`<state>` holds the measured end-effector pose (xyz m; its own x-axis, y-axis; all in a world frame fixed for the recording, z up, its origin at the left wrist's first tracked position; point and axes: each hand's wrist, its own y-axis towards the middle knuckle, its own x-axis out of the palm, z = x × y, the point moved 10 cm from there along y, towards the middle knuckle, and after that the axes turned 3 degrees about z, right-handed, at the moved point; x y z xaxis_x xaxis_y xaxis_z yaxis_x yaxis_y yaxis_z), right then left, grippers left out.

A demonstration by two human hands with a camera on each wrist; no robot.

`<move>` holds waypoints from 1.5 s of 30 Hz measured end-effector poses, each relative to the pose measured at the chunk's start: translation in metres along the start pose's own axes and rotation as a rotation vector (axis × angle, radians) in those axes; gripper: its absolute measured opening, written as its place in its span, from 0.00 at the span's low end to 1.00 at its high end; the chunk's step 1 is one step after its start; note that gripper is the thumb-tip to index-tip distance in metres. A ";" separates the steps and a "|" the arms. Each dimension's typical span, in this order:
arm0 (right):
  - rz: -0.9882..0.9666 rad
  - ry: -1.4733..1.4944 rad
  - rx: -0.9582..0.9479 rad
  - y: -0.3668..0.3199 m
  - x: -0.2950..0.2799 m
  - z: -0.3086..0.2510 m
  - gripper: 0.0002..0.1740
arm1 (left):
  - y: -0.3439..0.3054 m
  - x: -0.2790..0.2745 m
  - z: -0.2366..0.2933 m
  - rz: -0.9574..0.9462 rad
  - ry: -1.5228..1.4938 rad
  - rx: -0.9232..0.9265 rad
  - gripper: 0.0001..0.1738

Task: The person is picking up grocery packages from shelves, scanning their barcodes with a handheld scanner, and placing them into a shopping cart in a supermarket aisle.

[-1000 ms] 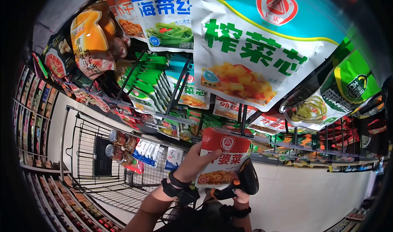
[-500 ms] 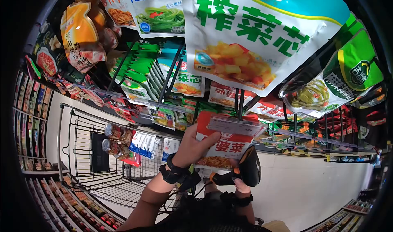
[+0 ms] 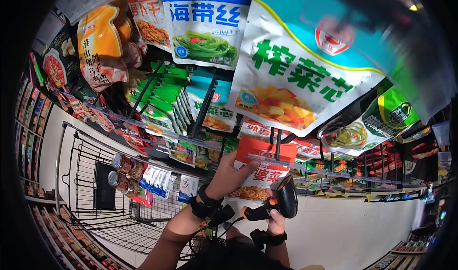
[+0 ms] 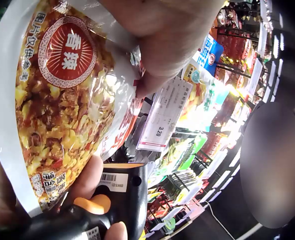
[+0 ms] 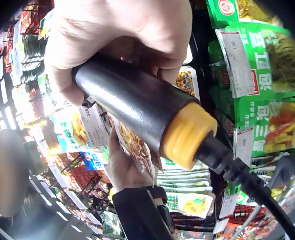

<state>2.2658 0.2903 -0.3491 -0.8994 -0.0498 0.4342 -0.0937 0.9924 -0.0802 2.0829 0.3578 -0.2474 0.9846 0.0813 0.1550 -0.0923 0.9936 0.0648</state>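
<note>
My left hand [image 3: 225, 178] grips a red-and-white food pouch [image 3: 253, 192] by its left edge, thumb across the front. In the left wrist view the pouch's [image 4: 67, 125] food picture and round red emblem fill the left side. A hook's front end and price label overlap its red top in the head view. My right hand [image 3: 275, 222] is wrapped around the handle of a black-and-orange barcode scanner [image 3: 287, 198], whose head is close to the pouch's lower right corner. The right wrist view shows the scanner's handle [image 5: 132, 100] and its cable.
Hooks of hanging pouches fill the rack, with a large turquoise-and-white pouch [image 3: 291, 74] close in front. At left stands a wire shopping cart [image 3: 78, 184] holding jars [image 3: 123, 162] and blue-and-white packets [image 3: 155, 179]. A blurred see-through object [image 3: 424, 65] crosses the upper right.
The head view has shifted, and a blurred see-through object now shows at upper right. A price label that covered the pouch's top half a second ago now lies edge-on. Both hands keep their holds.
</note>
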 end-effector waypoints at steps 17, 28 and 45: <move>0.090 0.036 -0.048 0.013 0.001 -0.007 0.43 | 0.003 0.002 -0.006 0.011 -0.099 -0.014 0.17; 0.053 0.120 -0.083 0.030 0.008 -0.005 0.39 | 0.018 -0.005 -0.018 0.113 -0.057 0.075 0.20; 0.112 0.086 -0.088 0.025 0.004 -0.004 0.39 | 0.022 -0.007 -0.019 0.143 -0.004 0.059 0.13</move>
<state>2.2619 0.3154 -0.3458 -0.8618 0.0682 0.5027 0.0466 0.9974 -0.0555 2.0769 0.3809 -0.2658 0.9602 0.2210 0.1707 -0.2400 0.9656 0.1000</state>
